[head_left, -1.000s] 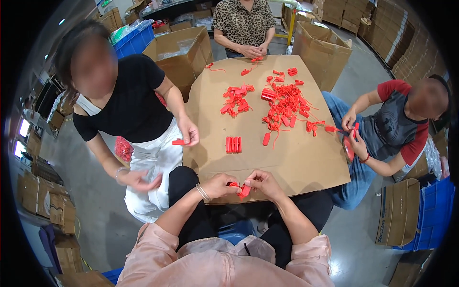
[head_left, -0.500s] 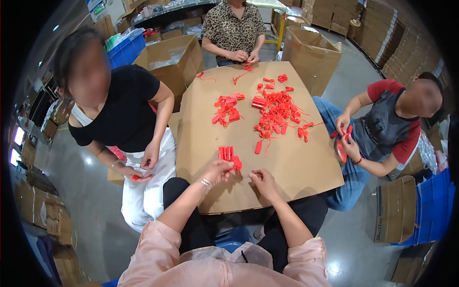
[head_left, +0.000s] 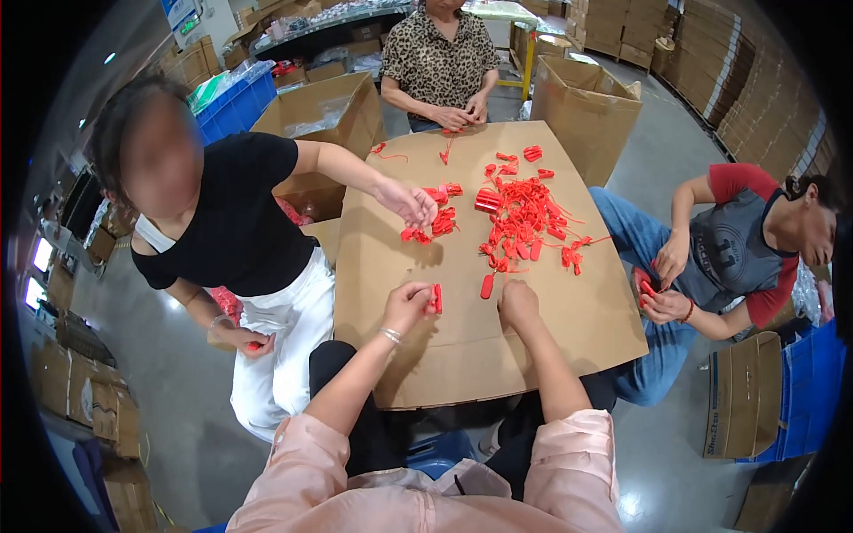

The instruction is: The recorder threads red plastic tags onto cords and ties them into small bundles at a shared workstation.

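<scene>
My left hand (head_left: 410, 306) is closed around a small red plastic piece (head_left: 436, 299), held just above the cardboard tabletop (head_left: 462, 355). My right hand (head_left: 519, 304) is closed at the near edge of a pile of red corded pieces (head_left: 524, 213). Its fingertips are turned away, and what they hold, if anything, is hidden. Beside it lies a flat red tag (head_left: 487, 286). A smaller heap of red pieces (head_left: 430, 233) lies farther left, partly covered by a co-worker's reaching hand (head_left: 406, 203).
Co-workers sit at the left, far and right sides; the one on the right holds red pieces (head_left: 647, 289). Open cardboard boxes (head_left: 586, 115) stand behind the table. A blue crate (head_left: 235, 102) is at back left, another blue crate (head_left: 809, 391) at right.
My right hand has moved forward and right to the pile. My left hand has turned with its red piece. The left co-worker's arm has reached over the table to the smaller heap.
</scene>
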A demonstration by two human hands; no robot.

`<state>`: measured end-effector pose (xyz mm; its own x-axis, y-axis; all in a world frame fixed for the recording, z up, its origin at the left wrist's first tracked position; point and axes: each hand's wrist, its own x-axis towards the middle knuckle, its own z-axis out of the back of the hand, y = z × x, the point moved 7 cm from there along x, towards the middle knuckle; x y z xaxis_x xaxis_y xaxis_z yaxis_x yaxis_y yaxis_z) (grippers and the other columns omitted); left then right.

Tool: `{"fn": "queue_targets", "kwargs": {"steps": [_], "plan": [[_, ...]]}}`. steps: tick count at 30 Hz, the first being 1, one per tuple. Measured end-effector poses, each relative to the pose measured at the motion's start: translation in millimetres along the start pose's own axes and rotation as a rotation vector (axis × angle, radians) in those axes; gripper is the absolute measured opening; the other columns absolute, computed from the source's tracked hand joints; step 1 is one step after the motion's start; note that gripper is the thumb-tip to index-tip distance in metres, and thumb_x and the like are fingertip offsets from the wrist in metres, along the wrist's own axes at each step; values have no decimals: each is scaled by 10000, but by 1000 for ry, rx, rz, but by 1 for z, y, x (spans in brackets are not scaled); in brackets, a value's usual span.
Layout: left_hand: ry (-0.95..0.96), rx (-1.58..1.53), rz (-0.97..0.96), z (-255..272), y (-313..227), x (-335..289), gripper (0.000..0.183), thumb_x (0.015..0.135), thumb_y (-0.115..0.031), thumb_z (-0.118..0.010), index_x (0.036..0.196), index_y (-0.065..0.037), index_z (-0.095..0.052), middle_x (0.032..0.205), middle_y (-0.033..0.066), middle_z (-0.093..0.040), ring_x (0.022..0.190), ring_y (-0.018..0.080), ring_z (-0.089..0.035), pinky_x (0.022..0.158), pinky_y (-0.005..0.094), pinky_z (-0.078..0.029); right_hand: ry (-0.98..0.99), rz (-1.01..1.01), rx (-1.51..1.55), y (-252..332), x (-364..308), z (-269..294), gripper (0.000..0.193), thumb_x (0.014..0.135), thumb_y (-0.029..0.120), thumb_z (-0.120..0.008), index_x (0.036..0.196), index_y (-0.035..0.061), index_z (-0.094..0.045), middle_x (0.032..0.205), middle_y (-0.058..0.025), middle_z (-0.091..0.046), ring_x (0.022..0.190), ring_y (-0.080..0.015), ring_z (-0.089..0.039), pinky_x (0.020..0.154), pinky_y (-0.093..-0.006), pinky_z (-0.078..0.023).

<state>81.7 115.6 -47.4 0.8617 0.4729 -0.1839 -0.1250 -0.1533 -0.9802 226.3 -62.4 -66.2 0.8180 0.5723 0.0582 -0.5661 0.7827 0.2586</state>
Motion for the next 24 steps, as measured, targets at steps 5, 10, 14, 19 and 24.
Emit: {"fn": "queue_targets", "kwargs": {"steps": [5, 10, 14, 19, 24], "plan": [[-230, 200, -10, 65, 64, -2, 142, 813, -131, -556, 879, -5, -543, 623, 28, -532, 480, 85, -503, 421, 228, -413, 226, 193, 63, 26, -51, -1, 194, 685, 162, -597, 746, -22, -584, 749, -182, -599, 725, -314, -596, 658, -407, -486], [-243, 832, -153, 32, 25, 0, 375, 744, -290, -636, 923, 29, -554, 733, 97, -571, 618, 193, -566, 581, 291, -471, 535, 271, 595, 73, -124, -3, 140, 738, 125, -512, 719, -8, -554, 704, -152, -592, 636, -252, -589, 574, -345, -465], [-326, 1061, -280, 19, 8, 10, 485, 673, -348, -678, 939, 38, -555, 775, 145, -591, 738, 304, -578, 694, 347, -469, 947, 296, 974, 103, -163, -22, 102, 765, 49, -489, 785, -14, -566, 684, -71, -576, 591, -129, -556, 546, -248, -455], [-164, 1030, -83, 21, 14, 25, 464, 633, -295, -715, 901, 47, -552, 726, 161, -611, 635, 277, -597, 601, 343, -483, 1132, 344, 1056, 103, -172, -36, 195, 808, 32, -472, 970, -19, -568, 719, -38, -577, 619, -99, -551, 567, -210, -457], [-148, 838, 74, 27, 23, 27, 305, 600, -242, -725, 701, 20, -606, 637, 147, -615, 560, 245, -607, 568, 341, -485, 1052, 249, 1353, 91, -153, -18, 160, 808, -21, -485, 940, -51, -570, 806, -71, -595, 698, -111, -570, 650, -232, -476]]}}
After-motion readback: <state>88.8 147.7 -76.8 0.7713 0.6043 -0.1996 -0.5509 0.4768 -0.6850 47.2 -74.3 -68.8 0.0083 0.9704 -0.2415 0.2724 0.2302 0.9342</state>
